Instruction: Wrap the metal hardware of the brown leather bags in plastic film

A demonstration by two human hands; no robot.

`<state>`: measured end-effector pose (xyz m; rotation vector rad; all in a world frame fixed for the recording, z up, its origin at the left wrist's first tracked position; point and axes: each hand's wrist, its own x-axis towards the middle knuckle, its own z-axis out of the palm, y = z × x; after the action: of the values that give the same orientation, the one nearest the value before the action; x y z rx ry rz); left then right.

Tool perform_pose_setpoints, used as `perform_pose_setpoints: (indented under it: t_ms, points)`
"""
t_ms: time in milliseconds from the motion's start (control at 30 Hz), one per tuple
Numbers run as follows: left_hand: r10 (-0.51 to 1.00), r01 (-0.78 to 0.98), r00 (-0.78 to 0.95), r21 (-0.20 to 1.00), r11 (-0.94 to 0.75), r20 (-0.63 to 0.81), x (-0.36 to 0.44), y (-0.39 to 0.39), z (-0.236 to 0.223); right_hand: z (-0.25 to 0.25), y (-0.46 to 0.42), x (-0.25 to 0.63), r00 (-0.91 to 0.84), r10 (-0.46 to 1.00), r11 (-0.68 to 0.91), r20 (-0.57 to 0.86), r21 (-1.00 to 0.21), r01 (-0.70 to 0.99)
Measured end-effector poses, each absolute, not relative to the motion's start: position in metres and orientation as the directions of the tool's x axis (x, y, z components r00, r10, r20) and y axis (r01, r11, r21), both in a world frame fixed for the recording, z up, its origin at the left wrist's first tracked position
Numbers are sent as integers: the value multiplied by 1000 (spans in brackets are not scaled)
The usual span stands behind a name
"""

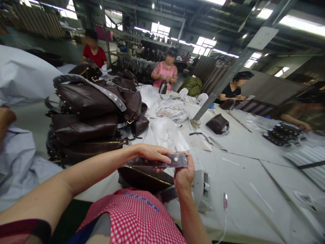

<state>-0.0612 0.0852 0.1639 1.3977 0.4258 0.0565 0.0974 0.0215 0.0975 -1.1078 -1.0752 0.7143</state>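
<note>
Both my hands are on a studded bag strap [179, 160] wrapped in clear plastic film. My left hand [154, 154] lies over it with the thumb on top and fingertips curled below. At the strap's right end, my right hand [185, 173] closes around it. Beneath the strap a dark brown leather bag [144, 179] rests at the table's near edge, its gold zipper facing up. My hands and the strap hide part of that bag.
Brown bags [86, 98] are piled at the left. A small white fan [202, 186] stands right of my hands. A grey post [218, 78] rises from the table [243, 189]. Another brown bag [217, 123] lies beyond. Several people work around the table.
</note>
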Motion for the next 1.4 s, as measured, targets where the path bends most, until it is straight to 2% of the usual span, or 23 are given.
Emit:
perform_pose_setpoints:
  t_ms: [67,133,167,233,300,333,400,467,567,633,667,700,733,800,867,933,967,1033,1100,1200,1267,1333,1400]
  points:
    - [380,220,888,965,143,-259,-61,80,162,94,24,94,350,888,330,298,-943,-34]
    - [460,236,850,966,102,-256,-58,75,163,95,27,99,300,861,377,411,-911,165]
    - [496,250,831,966,71,-252,-56,73,164,98,29,103,234,832,418,503,-846,330]
    - [544,283,805,959,2,-238,-53,72,169,104,33,113,37,760,503,648,-624,598]
    - [532,285,814,959,-16,-233,-54,75,174,110,36,120,-98,699,563,708,-460,687]
    - [496,270,834,963,13,-241,-55,78,175,112,36,122,-113,691,569,714,-441,694]
    - [388,242,882,963,117,-269,-62,84,176,115,36,119,-33,718,528,695,-513,677]
    - [297,238,908,947,214,-295,-71,91,173,114,35,110,107,779,454,618,-672,585]
    - [246,226,921,928,295,-303,-82,94,161,105,34,90,270,881,350,389,-919,183]
    - [285,191,917,933,305,-281,-85,92,152,98,35,80,284,934,261,215,-956,-132]
    - [324,171,908,941,294,-266,-85,89,148,95,36,78,274,948,223,160,-950,-220]
    - [367,154,895,949,275,-252,-84,87,145,94,37,78,262,954,206,143,-951,-232]
    - [409,148,880,957,250,-243,-82,84,144,94,38,80,256,951,219,173,-962,-164]
    - [471,177,847,966,190,-247,-77,80,144,98,39,89,208,909,335,361,-930,149]
    - [508,228,820,965,132,-263,-73,78,147,106,40,102,36,831,474,555,-742,474]
    - [519,247,812,963,110,-268,-71,79,152,115,40,112,-128,775,550,619,-560,620]
    - [496,237,826,963,126,-268,-71,80,155,118,41,114,-159,770,558,618,-530,639]
    - [409,200,871,958,208,-271,-75,84,159,120,41,114,-85,795,511,600,-588,626]
    - [325,177,905,936,303,-276,-81,88,162,118,42,107,68,845,427,530,-746,510]
    - [298,169,910,916,363,-287,-90,89,160,107,42,88,239,910,314,340,-939,141]
    - [334,177,895,923,342,-295,-93,87,157,101,40,78,277,933,255,228,-965,-64]
    - [394,191,867,934,303,-306,-92,82,153,98,39,75,274,940,224,202,-973,-50]
    - [459,212,830,941,265,-317,-90,77,151,100,37,80,233,916,285,327,-938,198]
